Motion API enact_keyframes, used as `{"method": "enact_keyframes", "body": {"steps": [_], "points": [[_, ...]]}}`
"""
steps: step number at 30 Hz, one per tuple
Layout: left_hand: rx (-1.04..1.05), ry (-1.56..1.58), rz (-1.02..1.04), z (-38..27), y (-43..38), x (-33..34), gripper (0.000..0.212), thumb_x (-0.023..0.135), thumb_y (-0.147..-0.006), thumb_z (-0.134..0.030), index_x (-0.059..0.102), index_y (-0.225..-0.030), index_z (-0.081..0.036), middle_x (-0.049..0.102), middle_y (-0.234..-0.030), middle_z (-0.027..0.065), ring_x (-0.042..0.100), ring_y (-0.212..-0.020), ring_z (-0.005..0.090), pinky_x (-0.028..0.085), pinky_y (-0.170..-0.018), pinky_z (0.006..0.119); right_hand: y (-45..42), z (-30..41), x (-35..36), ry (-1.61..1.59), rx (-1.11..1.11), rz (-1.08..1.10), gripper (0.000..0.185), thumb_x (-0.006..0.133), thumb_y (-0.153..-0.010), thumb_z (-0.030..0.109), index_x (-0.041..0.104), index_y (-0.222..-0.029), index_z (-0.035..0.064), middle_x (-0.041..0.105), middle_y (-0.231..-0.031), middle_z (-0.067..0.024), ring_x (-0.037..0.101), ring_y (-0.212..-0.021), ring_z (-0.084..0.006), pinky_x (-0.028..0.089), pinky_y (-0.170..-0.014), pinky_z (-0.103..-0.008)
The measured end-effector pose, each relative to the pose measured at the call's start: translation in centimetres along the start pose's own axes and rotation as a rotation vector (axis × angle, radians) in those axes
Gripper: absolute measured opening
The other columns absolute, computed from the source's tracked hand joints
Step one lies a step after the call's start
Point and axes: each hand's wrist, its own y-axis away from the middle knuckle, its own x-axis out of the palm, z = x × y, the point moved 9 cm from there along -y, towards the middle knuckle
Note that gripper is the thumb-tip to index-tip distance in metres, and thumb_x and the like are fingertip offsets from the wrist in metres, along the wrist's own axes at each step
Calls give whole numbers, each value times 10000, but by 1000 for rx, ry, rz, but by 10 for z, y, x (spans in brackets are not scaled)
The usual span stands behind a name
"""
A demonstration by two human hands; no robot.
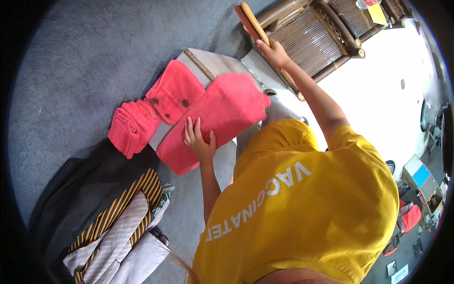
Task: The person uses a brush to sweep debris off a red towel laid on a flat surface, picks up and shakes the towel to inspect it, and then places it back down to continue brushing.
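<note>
My left hand (200, 142) lies with spread fingers on a long pink towel (227, 113) draped over a low pale bench or box (198, 64). Raised at upper right, my right hand (275, 53) grips the light wooden handle of what looks like a brush (253, 23), with a reddish-brown strip along one side. This tool is apart from the towel. Beyond the left hand sits a folded pink towel (175, 90) with several dark spots. A rolled or folded pink towel (133, 127) touches it at its left.
Black cloth (92, 181), a black-and-yellow striped cloth (110, 209) and white clothing (138, 259) lie at lower left. Bamboo furniture (308, 35) stands near my right hand, with a plastic bottle (367, 4) farther off. A cabinet (422, 177) and bags are at far right.
</note>
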Motion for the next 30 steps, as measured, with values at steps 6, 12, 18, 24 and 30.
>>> {"method": "enact_keyframes", "body": {"steps": [6, 12, 18, 24, 30], "points": [[-36, -36, -2, 4, 6, 0, 618, 608, -759, -352, 482, -1325, -137, 334, -1466, 132, 323, -1321, 368, 249, -1033, 540, 118, 57, 0, 59, 111, 189, 504, 428, -957, 474, 529, -1104, 1, 566, -783, -112, 569, -741, -216, 465, -678, -379], [-10, -37, -12, -2, 2, -5, 635, 606, -769, -357, 460, -1348, -141, 318, -1476, 134, 305, -1343, 349, 235, -1058, 532, 167, 31, 23, 199, -170, 306, 400, 480, -960, 342, 509, -1086, -37, 577, -924, -259, 564, -914, -383, 431, -813, -441], [0, -7, 3, -3, 1, -8, 633, 599, -797, -343, 426, -1374, -148, 286, -1488, 143, 286, -1351, 351, 224, -1072, 529, 171, 121, -206, 179, -566, -848, 274, 447, -982, 298, 509, -932, 37, 501, -685, -21, 486, -631, -105, 395, -549, -285], [93, 124, 71, 6, 5, -10, 647, 606, -815, -294, 377, -1403, -149, 240, -1505, 148, 246, -1362, 378, 223, -1069, 542, 266, 206, -406, 192, -578, -1446, 348, 483, -911, 317, 469, -750, 9, 518, -632, -93, 488, -528, -193, 371, -467, -372], [137, 299, -34, 54, 13, -53, 656, 616, -812, -189, 356, -1412, -125, 224, -1501, 181, 229, -1351, 431, 240, -1071, 534, 339, 241, -534, 871, -135, -1626, 474, 412, -899, 402, 552, -799, -40, 609, -700, -179, 612, -612, -286, 477, -511, -416]]}}
